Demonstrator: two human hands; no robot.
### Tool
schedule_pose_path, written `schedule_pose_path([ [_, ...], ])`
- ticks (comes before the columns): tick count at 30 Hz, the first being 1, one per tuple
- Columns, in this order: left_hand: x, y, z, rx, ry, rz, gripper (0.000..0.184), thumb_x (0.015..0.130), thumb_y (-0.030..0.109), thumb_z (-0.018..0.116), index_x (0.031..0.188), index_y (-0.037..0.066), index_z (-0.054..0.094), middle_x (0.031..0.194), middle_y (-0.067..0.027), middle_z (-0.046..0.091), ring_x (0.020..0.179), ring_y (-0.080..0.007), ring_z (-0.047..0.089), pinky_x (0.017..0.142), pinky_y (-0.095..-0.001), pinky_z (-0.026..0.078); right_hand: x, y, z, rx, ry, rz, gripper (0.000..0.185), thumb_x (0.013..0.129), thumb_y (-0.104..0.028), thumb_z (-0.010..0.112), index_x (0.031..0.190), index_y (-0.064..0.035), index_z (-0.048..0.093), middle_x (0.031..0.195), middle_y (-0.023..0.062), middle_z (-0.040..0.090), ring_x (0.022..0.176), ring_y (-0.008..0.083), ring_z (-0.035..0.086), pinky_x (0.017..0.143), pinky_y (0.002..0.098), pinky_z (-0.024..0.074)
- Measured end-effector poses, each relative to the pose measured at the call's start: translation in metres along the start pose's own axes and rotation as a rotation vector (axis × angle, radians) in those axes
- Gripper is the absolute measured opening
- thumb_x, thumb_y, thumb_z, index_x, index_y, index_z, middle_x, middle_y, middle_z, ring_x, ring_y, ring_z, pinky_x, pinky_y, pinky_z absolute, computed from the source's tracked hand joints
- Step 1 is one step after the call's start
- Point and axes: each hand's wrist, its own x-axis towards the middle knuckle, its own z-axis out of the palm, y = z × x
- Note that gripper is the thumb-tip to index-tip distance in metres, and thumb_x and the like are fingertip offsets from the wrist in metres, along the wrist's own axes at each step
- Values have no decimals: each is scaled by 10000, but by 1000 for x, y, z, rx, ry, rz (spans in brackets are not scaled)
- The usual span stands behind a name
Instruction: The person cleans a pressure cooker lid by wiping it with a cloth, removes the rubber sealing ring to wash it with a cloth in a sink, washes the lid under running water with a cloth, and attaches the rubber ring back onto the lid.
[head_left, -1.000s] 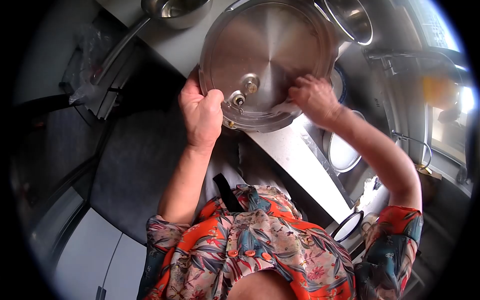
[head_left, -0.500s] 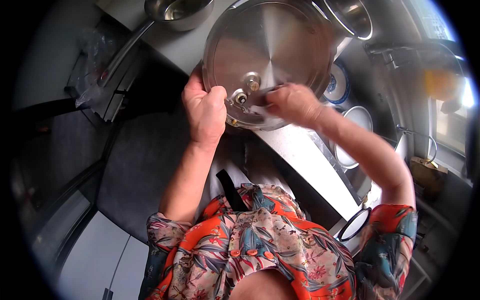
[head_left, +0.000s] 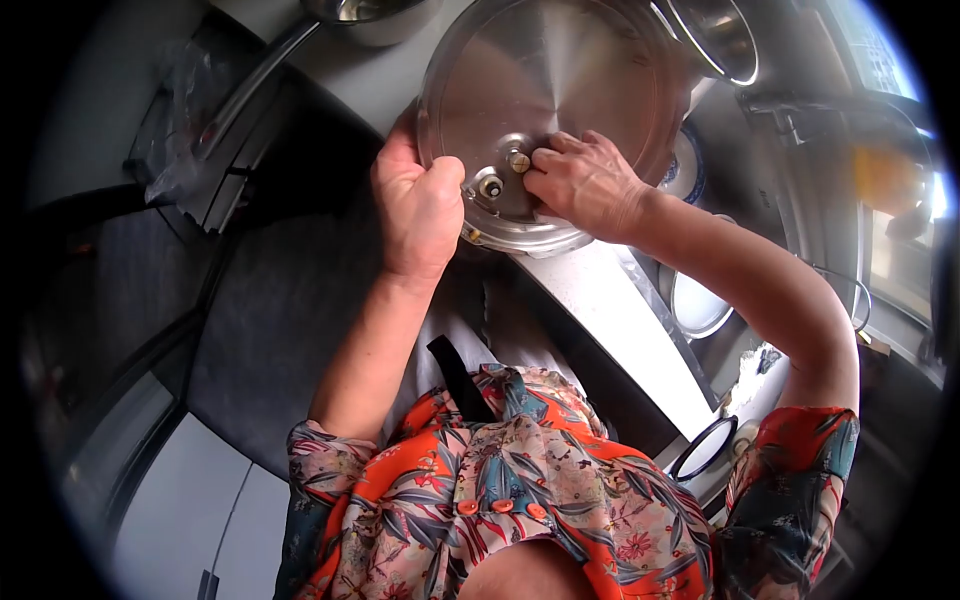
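A round steel lid [head_left: 500, 80] is held up in front of me, its face with two small valve fittings turned toward me. My left hand [head_left: 418, 205] grips the lid's left rim, thumb on the near face. Against the lower right part of the face lies my right hand [head_left: 585, 185], its fingers curled beside the upper fitting [head_left: 518, 161]. Whatever those fingers may hold is hidden. The lower fitting [head_left: 490, 186] shows between my two hands.
A long-handled steel pot [head_left: 385, 22] stands at the top left, near a clear plastic bag [head_left: 180, 150]. At the top right is a steel bowl [head_left: 712, 40]. Right of the white counter [head_left: 620, 330], a sink area holds a white dish [head_left: 700, 300].
My right hand has moved left across the lid from its right side, up to the upper fitting. My left hand keeps its grip. The lid has shifted slightly right in view.
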Motion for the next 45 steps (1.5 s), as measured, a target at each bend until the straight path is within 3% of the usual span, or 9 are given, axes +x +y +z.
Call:
schedule_pose_path([
  [7, -1, -1, 0, 6, -20, 2, 404, 662, -95, 367, 1008, -32, 566, 949, -36, 594, 859, -92, 535, 799, -220, 427, -15, 21, -14, -84, -435, 205, 255, 798, -362, 606, 876, -119, 622, 873, 37, 603, 939, 201, 555, 764, 378, 448],
  [12, 0, 1, 5, -35, -13, -9, 419, 661, -100, 360, 1022, -38, 564, 967, -41, 594, 876, -96, 541, 810, -218, 424, -13, 6, 7, -112, -233, 42, 175, 809, -273, 577, 778, -100, 577, 794, 39, 586, 809, 208, 594, 707, 373, 464],
  [15, 0, 2, 2, -19, -6, 0, 430, 655, -104, 352, 1024, -39, 563, 973, -45, 594, 876, -100, 543, 820, -218, 421, 8, -12, -10, 146, -131, 15, 229, 862, -258, 510, 721, -84, 555, 734, 53, 593, 750, 229, 608, 694, 370, 473],
  [19, 0, 2, 1, -25, -23, 2, 433, 650, -102, 351, 1022, -40, 564, 971, -48, 594, 876, -103, 543, 823, -217, 420, -2, -5, -21, 28, -478, 185, 146, 814, -140, 520, 802, -114, 664, 825, 61, 665, 817, 225, 646, 687, 345, 507],
  [26, 3, 3, 0, -25, -3, -14, 407, 621, -106, 373, 977, -40, 561, 936, -43, 588, 838, -104, 533, 818, -220, 408, 14, -15, -21, 126, -394, 167, 217, 813, -274, 568, 791, -83, 668, 808, 99, 662, 794, 251, 649, 700, 357, 512],
  [34, -2, 4, 4, -28, -7, -17, 411, 618, -110, 374, 975, -41, 564, 936, -45, 590, 839, -105, 534, 819, -221, 408, -3, 5, -20, -46, -507, 168, 143, 770, -107, 539, 795, -110, 680, 838, 81, 671, 816, 235, 652, 698, 345, 515],
  [38, -1, 1, 0, -39, 3, -1, 419, 642, -108, 358, 994, -44, 577, 952, -50, 599, 863, -105, 547, 829, -221, 418, 6, -20, -19, 129, -397, 242, 158, 780, -160, 526, 766, -103, 672, 782, 91, 663, 767, 243, 655, 693, 364, 516],
  [40, 0, 1, -1, -7, 12, -9, 422, 641, -109, 357, 997, -46, 573, 957, -53, 598, 872, -108, 547, 835, -222, 414, 4, -21, -5, 196, -196, 221, 272, 847, -311, 538, 727, -92, 647, 734, 81, 644, 730, 243, 645, 675, 354, 513],
  [45, -4, 5, 5, 62, -3, -13, 468, 633, -113, 356, 1059, -47, 539, 1006, -73, 585, 922, -132, 541, 869, -234, 398, -19, 9, -8, 90, -416, 440, 291, 851, -369, 533, 842, -112, 670, 840, 74, 661, 803, 214, 646, 716, 355, 518],
])
